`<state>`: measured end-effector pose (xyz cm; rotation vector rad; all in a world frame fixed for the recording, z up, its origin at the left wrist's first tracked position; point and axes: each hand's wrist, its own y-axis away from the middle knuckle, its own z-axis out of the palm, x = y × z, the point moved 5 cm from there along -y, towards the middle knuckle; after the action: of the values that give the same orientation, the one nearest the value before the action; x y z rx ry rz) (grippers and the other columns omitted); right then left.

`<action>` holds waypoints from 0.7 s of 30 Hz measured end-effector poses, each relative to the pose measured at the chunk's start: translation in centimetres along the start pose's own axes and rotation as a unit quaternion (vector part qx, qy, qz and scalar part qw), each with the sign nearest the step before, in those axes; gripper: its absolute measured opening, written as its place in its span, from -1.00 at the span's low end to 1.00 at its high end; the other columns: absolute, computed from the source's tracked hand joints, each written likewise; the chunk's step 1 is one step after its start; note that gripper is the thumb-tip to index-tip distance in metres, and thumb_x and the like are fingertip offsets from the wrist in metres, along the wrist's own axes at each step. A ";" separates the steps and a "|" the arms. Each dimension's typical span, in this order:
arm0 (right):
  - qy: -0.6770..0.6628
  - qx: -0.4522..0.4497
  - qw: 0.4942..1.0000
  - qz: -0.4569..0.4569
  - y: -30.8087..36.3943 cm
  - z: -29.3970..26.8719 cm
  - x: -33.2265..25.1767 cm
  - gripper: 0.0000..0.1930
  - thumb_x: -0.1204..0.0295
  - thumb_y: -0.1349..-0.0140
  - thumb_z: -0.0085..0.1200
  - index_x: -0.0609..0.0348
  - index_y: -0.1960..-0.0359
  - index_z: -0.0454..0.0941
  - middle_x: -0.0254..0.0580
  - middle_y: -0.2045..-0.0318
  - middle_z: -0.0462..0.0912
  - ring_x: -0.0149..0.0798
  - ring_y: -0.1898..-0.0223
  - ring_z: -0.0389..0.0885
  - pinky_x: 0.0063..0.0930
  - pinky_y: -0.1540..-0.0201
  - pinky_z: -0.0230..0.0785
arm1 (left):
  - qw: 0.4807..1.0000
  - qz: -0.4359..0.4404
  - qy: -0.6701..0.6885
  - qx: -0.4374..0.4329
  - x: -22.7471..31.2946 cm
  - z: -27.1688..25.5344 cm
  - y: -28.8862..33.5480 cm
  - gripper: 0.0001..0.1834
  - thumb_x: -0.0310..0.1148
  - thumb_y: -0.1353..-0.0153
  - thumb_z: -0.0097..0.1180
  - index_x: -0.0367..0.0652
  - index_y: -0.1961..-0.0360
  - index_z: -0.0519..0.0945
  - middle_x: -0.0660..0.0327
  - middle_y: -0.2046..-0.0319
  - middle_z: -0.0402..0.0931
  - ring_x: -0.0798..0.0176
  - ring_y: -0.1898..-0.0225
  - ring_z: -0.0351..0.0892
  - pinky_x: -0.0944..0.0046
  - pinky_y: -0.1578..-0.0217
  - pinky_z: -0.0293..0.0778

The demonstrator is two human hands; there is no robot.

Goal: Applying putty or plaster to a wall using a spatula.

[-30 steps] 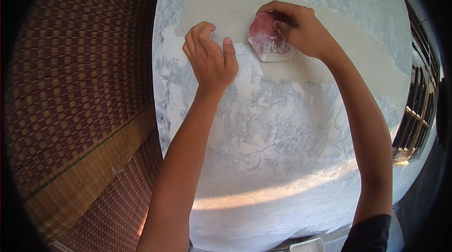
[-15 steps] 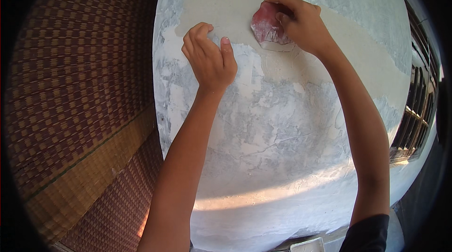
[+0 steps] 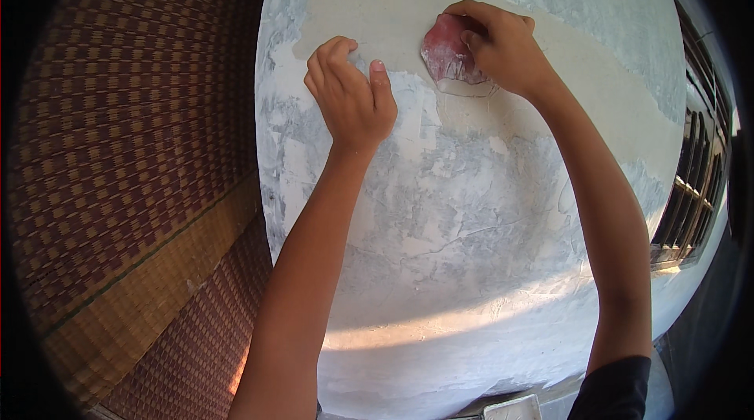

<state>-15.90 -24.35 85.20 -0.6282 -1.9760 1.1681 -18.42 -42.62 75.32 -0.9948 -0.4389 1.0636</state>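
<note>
Compared with half a second ago, the bare left hand (image 3: 349, 98) has hardly shifted, while the dull-red, thin, roughly rounded scraper (image 3: 449, 55), probably plastic, has slid slightly nearer along with the bare right hand (image 3: 510, 47).

At far left hangs a maroon-and-tan woven mat (image 3: 141, 106). Right of it, the left hand's fingers are loosely curled with the thumb held apart, gripping nothing; whether they touch the pale, blotchy plastered wall (image 3: 440, 192) I cannot tell.

Farther right, the scraper lies at the smooth beige patch (image 3: 369, 4) of the wall, toward the far side. It should be light, fairly stiff but able to flex, hard to break, and perhaps slippery where smeared. The best hold seems to be its far right edge, clear of the paste. Its face is reddish pink, dusted and streaked white toward the near edge, where a thick whitish band of paste (image 3: 463, 87) sits.

The right hand pinches that far right part, thumb on the visible face, forefinger over the far edge; the other fingers are mostly hidden. At far right is a dark barred window (image 3: 691, 184).
</note>
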 end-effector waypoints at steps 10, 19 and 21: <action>-0.082 0.015 0.996 0.023 -0.5 -0.8 0.4 -0.59 0.59 -0.07 -0.02 0.02 0.02 0.61 -0.15 0.25 0.74 -0.15 0.09 0.66 -0.15 -0.22 -0.01 | 1.000 0.005 -0.001 -0.002 0.2 0.1 -0.1 -0.61 -0.28 -0.31 -0.10 -0.25 -0.09 0.26 0.04 -0.03 0.36 0.02 -0.07 0.26 -0.01 -0.10 0.07; -0.058 -0.099 0.990 -0.083 0.6 1.0 -1.8 -0.58 0.65 0.00 -0.02 -0.01 0.10 0.64 -0.21 0.25 0.74 -0.21 0.11 0.62 -0.14 -0.10 0.04 | 1.000 0.006 -0.006 -0.005 0.1 -0.2 0.0 -0.61 -0.29 -0.31 -0.10 -0.25 -0.09 0.26 0.04 -0.03 0.37 0.01 -0.07 0.27 -0.02 -0.10 0.08; -0.075 -0.065 0.992 -0.077 -0.5 1.3 -1.5 -0.57 0.66 0.01 -0.03 -0.01 0.10 0.64 -0.21 0.25 0.74 -0.21 0.10 0.62 -0.14 -0.12 0.03 | 1.000 0.008 -0.002 0.000 0.2 0.0 -0.1 -0.61 -0.29 -0.31 -0.10 -0.25 -0.09 0.26 0.04 -0.03 0.37 0.01 -0.08 0.27 -0.02 -0.10 0.08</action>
<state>-16.05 -26.36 84.72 -0.4538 -2.2003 1.0237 -18.31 -42.42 75.40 -0.9982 -0.4352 1.0800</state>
